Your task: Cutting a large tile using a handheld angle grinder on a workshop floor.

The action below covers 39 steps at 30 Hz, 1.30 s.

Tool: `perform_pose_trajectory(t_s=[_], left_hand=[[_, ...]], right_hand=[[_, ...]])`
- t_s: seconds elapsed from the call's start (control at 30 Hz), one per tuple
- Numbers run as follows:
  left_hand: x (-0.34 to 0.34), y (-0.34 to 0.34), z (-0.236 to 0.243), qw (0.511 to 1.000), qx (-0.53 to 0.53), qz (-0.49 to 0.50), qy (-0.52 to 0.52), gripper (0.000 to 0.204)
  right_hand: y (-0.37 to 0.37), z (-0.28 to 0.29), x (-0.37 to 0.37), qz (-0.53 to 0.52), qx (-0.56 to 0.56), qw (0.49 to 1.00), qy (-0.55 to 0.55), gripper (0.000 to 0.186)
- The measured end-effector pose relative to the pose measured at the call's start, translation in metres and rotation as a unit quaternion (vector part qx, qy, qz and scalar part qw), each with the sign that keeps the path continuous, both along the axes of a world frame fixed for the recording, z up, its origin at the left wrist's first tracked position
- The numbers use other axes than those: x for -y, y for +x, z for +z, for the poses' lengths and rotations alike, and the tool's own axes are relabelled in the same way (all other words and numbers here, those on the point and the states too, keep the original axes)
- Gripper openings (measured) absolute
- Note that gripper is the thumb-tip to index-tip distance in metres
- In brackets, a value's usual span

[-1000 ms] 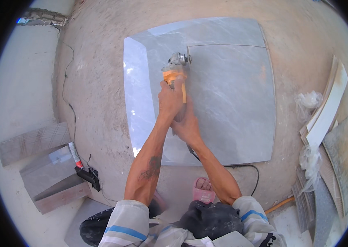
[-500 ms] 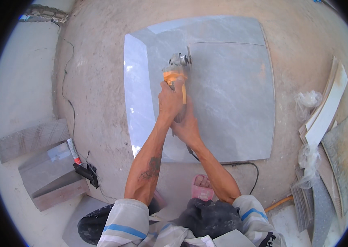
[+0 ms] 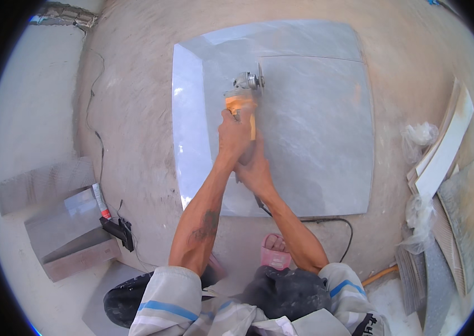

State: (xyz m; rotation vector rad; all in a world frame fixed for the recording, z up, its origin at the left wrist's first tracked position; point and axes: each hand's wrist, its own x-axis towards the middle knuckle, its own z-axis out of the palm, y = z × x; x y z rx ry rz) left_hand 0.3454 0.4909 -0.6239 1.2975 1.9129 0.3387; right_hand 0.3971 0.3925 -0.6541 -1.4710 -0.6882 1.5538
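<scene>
The person's left hand (image 3: pixel 234 135) is wrapped around the body of an orange, black and grey metal-headed angle grinder (image 3: pixel 241 103), fingers clamped on the casing. The right hand (image 3: pixel 255 171) grips its rear end, fingertips hidden. The grinder is at twelve o'clock, over a large glossy grey rectangular tile (image 3: pixel 321 134), its thin round disc (image 3: pixel 260 74) on the head's three o'clock side. A pink open-toed sandal (image 3: pixel 275 258) is near five o'clock; brown-stained grey tile offcuts (image 3: pixel 471 215) lie between three and four.
</scene>
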Motion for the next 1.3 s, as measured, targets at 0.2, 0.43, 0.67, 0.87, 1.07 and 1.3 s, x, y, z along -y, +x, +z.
perform_pose_trajectory(t_s=[0.2,0.43,0.67,0.87,1.07,1.3], left_hand=[[0.027,-0.035,0.005,0.984,0.156,0.066,0.051,0.069],[0.138,-0.093,0.063,0.972,0.186,0.084,0.111,0.061],[0.178,-0.149,0.025,0.939,0.242,0.207,0.126,0.055],[0.173,-0.156,0.023,0.938,0.275,0.158,0.139,0.048],[0.164,-0.100,0.018,0.964,0.226,0.061,0.125,0.046],[0.138,-0.047,0.000,0.976,0.147,0.011,0.163,0.061]], right_hand=[[-0.013,0.021,0.018,0.053,0.037,0.998,0.019,0.102],[-0.063,0.027,0.107,0.194,0.079,0.970,0.126,0.100],[-0.079,0.030,0.131,0.335,0.054,0.936,0.089,0.117],[-0.052,0.044,0.151,0.327,0.017,0.936,0.131,0.126],[-0.054,0.024,0.151,0.148,0.039,0.980,0.126,0.120],[-0.044,-0.021,0.124,0.001,0.153,0.972,0.176,0.118]])
